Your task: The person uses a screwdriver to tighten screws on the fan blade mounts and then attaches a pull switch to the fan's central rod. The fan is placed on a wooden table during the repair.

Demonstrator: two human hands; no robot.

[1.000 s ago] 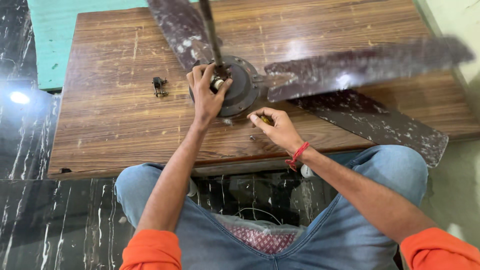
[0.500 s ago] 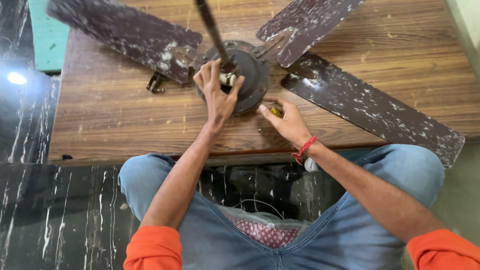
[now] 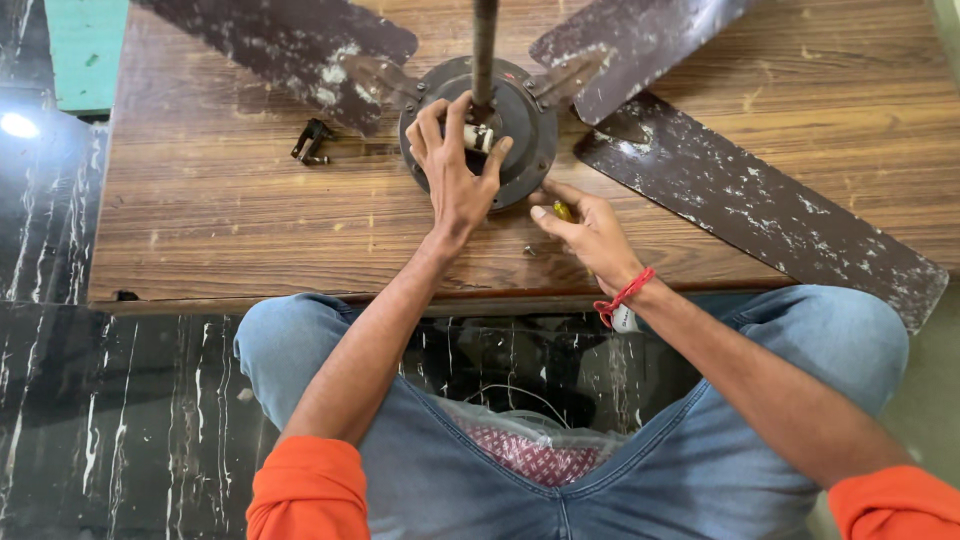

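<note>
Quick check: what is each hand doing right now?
Left hand: fingers curled on the dark round fan motor hub.
Right hand: closed on a small yellow-handled tool.

low wooden table (image 3: 220, 220) on glossy black marble floor (image 3: 110, 420) with white veins; a light glare (image 3: 15, 125) at left.

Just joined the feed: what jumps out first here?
A dark, paint-flecked ceiling fan lies on a low wooden table, its blades spread across the top. The left hand grips the hub at the rod; the right hand rests beside the hub, pinching a small yellow item.
</note>
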